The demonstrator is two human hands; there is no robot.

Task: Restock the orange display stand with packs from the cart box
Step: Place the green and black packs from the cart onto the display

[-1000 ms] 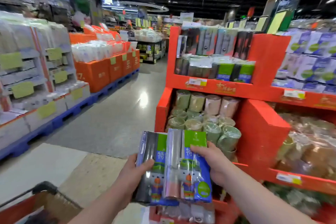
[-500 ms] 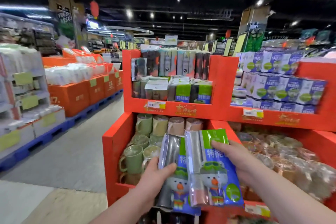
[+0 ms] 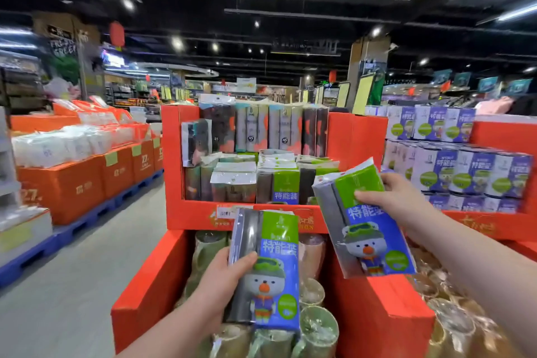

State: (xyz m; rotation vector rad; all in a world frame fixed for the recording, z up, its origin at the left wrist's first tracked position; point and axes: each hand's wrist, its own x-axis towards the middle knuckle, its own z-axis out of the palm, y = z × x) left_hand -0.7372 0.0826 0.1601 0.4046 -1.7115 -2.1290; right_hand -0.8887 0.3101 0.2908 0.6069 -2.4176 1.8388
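My left hand (image 3: 222, 282) grips one blue-and-green pack (image 3: 270, 270) with a cartoon bear, upright over the stand's lower bin. My right hand (image 3: 389, 200) holds a second, matching pack (image 3: 369, 227) higher and to the right, tilted, near the front lip of the upper shelf. The orange display stand (image 3: 186, 212) fills the middle of the view. Its upper shelf holds similar packs (image 3: 286, 186) lying and standing in rows. The cart box is out of view.
Green and pink mugs (image 3: 316, 325) fill the lower bin under my hands. To the right, a second orange stand carries white-and-blue boxes (image 3: 453, 171). An aisle (image 3: 72, 285) runs along the left, bordered by orange cartons (image 3: 87, 180) on blue pallets.
The two packs, held together before, are now apart: the right hand has lifted its pack up and right toward the upper shelf. The view has moved closer to the stand and the cart has dropped out of sight.
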